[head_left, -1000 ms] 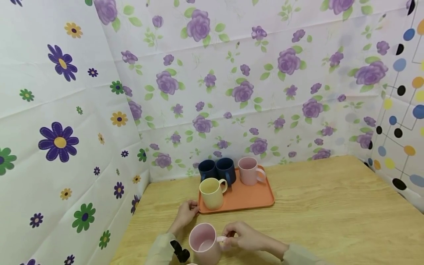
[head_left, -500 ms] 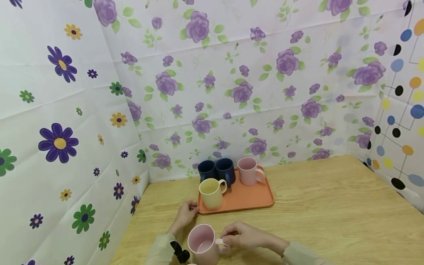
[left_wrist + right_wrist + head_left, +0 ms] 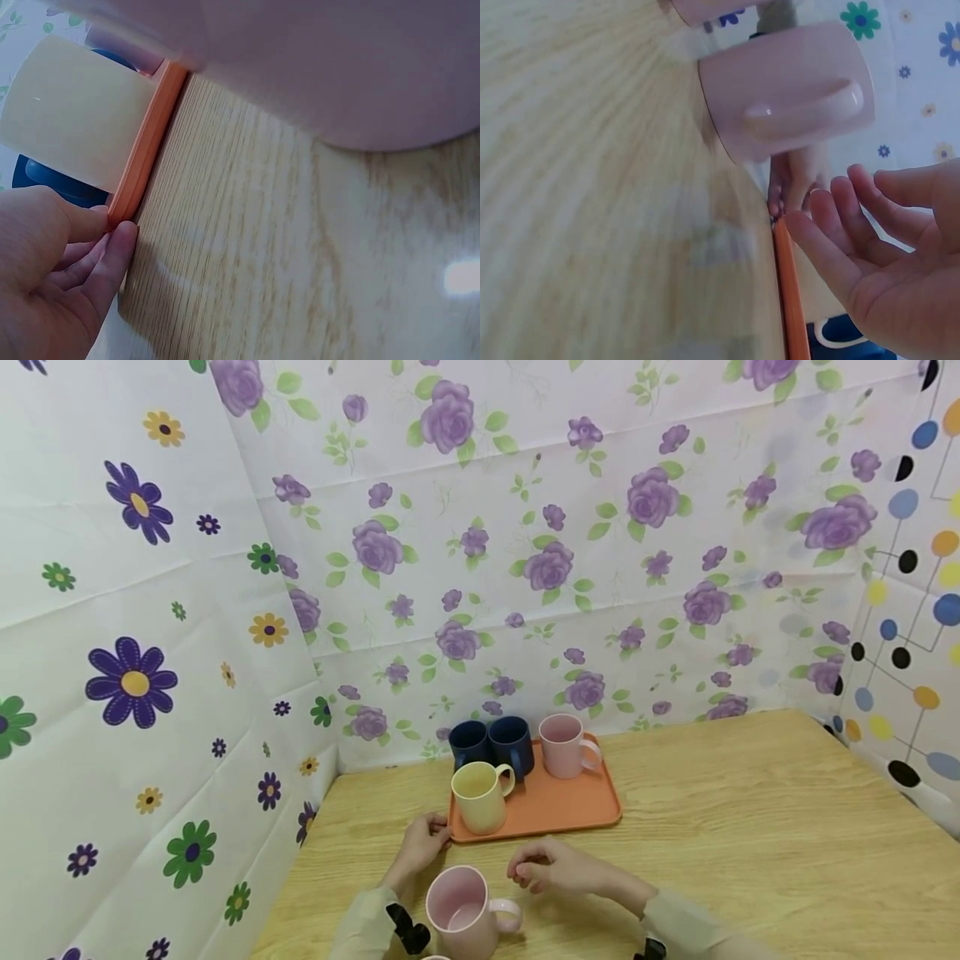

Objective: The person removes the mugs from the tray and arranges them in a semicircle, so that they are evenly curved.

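An orange tray [image 3: 562,810] lies on the table near the back cloth. My left hand [image 3: 420,846] pinches its near left corner, thumb on the rim and fingers against the outer side, as the left wrist view [image 3: 52,277] shows. Close to me stands an upright pink mug [image 3: 467,922], its handle pointing right. My right hand [image 3: 562,868] is held just beyond that handle, apart from it. Loosely bent fingers [image 3: 821,247] with nothing between them show in the right wrist view.
On the tray stand two dark blue mugs [image 3: 512,746], a yellow mug [image 3: 480,802] and a second pink mug [image 3: 561,747]. Another pink rim [image 3: 435,957] peeks in at the bottom edge. Flowered cloth [image 3: 480,568] hangs behind the wooden table [image 3: 735,827].
My right hand has let go of the near pink mug's handle and moved slightly up and away. The mug stays in place, and my left hand stays at the tray corner.
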The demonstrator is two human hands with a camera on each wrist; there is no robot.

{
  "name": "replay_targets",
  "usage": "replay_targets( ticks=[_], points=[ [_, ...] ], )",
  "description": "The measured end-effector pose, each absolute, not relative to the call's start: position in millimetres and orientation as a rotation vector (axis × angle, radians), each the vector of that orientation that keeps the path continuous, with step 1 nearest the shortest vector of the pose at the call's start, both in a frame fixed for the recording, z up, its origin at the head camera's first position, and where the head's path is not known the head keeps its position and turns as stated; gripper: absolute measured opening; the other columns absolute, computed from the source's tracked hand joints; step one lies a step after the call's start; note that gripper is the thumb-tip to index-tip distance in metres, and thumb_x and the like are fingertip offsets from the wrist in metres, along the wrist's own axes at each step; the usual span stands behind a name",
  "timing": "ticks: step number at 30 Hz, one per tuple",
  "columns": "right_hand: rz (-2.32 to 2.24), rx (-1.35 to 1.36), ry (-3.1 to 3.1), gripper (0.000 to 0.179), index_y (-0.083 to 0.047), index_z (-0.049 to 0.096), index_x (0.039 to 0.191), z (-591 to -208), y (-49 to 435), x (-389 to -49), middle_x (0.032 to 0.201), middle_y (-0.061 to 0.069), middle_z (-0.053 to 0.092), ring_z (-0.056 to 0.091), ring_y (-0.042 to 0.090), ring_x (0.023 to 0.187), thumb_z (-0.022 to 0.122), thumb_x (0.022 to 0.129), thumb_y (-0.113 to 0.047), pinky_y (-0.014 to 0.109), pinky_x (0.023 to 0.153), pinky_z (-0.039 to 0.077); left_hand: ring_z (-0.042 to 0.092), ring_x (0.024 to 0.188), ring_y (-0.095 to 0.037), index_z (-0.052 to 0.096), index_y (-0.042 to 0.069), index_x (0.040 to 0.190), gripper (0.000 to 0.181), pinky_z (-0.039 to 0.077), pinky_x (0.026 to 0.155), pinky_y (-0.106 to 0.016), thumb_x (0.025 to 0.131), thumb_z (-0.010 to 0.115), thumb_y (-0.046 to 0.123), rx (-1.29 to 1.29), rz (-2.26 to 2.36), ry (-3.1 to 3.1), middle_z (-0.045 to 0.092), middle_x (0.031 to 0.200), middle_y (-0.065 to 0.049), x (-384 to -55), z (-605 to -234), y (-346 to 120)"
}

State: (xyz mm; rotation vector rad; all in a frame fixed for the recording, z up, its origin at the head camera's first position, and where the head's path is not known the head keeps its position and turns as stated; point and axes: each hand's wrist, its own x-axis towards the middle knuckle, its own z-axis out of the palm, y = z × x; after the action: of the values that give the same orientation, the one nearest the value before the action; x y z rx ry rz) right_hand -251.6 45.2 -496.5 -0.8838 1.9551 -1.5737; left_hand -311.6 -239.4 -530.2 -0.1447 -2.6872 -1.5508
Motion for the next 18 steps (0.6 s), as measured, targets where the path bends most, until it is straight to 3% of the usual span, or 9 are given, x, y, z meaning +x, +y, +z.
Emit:
replay_targets(
  ticks=[6,18],
  points=[
    [-1.613,-0.856,2.001,0.025,0.002,0.065,0.108,-495.2,47.2,-266.0,0.100,0.026,0.062,0.060,0.019,0.089,0.051,0.101,-0.018,0.038,0.077,0.061,0.062,0.071,-0.012,0.058,-0.016,0.105,0.019,0.058,0.062,-0.022,0.091,0.060,-0.003,-0.141,-1.537,-2.700,0.065,0.090,-0.022,-310.5,-528.3,-239.0],
    [-1.679,-0.879,2.208,0.023,0.004,0.062,0.114,-490.4,47.1,-290.7,0.115,0.025,0.061,0.059,0.028,0.103,0.050,0.099,-0.008,0.032,0.082,0.060,0.063,0.073,-0.013,0.058,-0.017,0.105,0.019,0.058,0.062,-0.021,0.091,0.059,-0.005,-0.150,-1.562,-2.685,0.064,0.090,-0.021,-311.7,-529.5,-238.6]
  ],
)
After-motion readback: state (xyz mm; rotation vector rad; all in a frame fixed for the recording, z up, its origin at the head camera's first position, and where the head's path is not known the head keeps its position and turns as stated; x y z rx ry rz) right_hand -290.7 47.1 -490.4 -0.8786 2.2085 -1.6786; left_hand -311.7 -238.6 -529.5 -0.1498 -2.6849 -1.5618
